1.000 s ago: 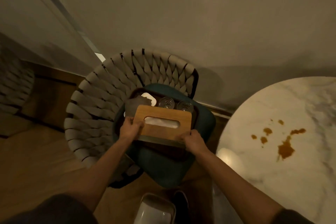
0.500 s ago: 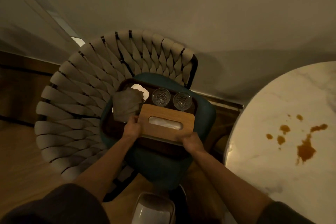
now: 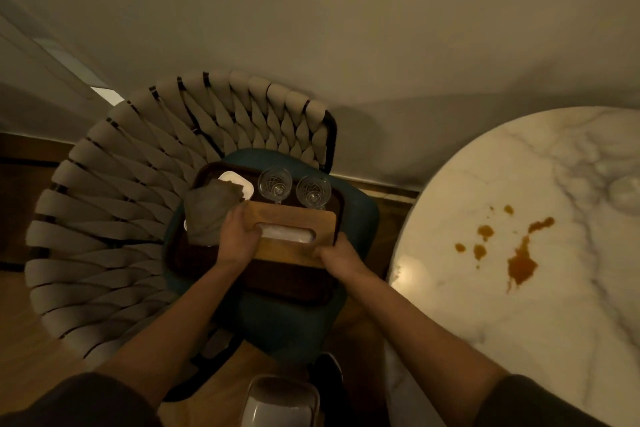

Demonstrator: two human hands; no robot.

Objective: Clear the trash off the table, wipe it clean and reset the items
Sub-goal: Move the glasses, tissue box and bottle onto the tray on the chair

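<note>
At the feet, a pale bin (image 3: 280, 406) is sitting on the floor (image 3: 20, 329). Above it, the left hand (image 3: 239, 236) and right hand (image 3: 341, 255) are each holding a grip on an end of the wood-topped tissue box (image 3: 294, 218) over the dark tray (image 3: 287, 282) on the chair cushion (image 3: 360, 218). Beyond, a grey cloth (image 3: 207, 215), a glass (image 3: 275, 182) and a second glass (image 3: 313, 189) are sharing that tray. Items seem parked off the table (image 3: 519, 340); next, the cloth is probably needing to go to the brown spill (image 3: 521, 263).
</note>
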